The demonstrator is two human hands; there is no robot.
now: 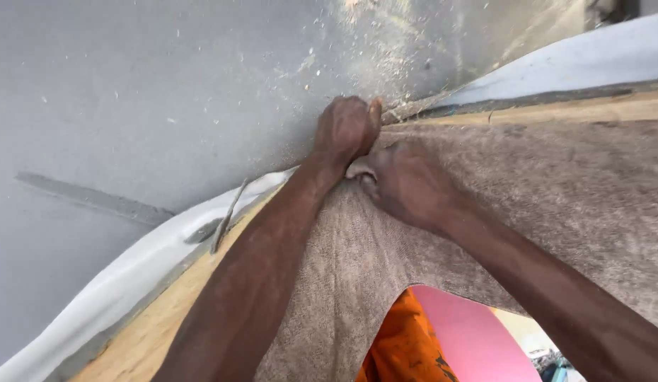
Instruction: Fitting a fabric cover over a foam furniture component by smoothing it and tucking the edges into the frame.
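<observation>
Head view: both hands at fabric [527, 212] edge, centre frame.
Left hand [348, 129] fisted at 12 o'clock, right hand [403, 182] pinching fabric; wood strip [159, 322], white foam [124, 272] at 8; floor [131, 85] dusty.

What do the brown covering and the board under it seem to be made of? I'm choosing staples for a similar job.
The brown covering looks like a soft pile fabric, perhaps plush or velour: matte, fuzzy, and it bunches where the left hand and right hand grip it. The board looks like bare wood, maybe plywood: pale tan, unfinished, faint grain. The white layer beside it may be foam or padding; unclear.
</observation>
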